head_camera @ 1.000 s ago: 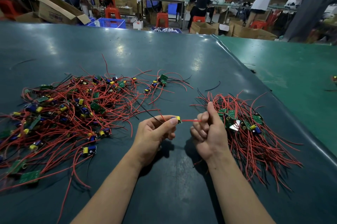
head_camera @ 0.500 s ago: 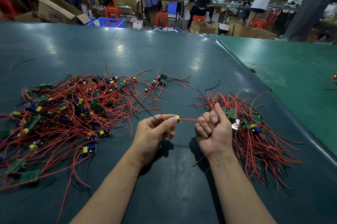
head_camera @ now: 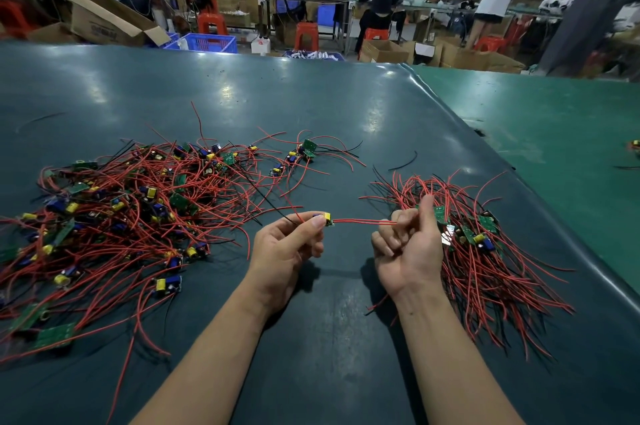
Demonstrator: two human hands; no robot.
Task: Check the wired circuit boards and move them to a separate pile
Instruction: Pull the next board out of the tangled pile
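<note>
Red wires (head_camera: 360,221) run taut and level from the small circuit board (head_camera: 325,219) pinched in the left hand (head_camera: 287,251) across to the right hand (head_camera: 408,244), whose curled fingers clamp them. Just right of that hand lies the checked pile (head_camera: 485,251); the unsorted heap (head_camera: 131,210) sprawls to the left on the dark green table (head_camera: 311,106). So the right hand is nearer the drop spot. No writing is legible.

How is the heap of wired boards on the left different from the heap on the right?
The left pile is larger and sprawls loosely, its red wires running every way; the right pile is smaller and tidier, its wires mostly fanning toward the person. The left pile lies apart from both hands; the right hand is right beside the right pile. Both hold small green circuit boards with red wires on the dark table.
</note>
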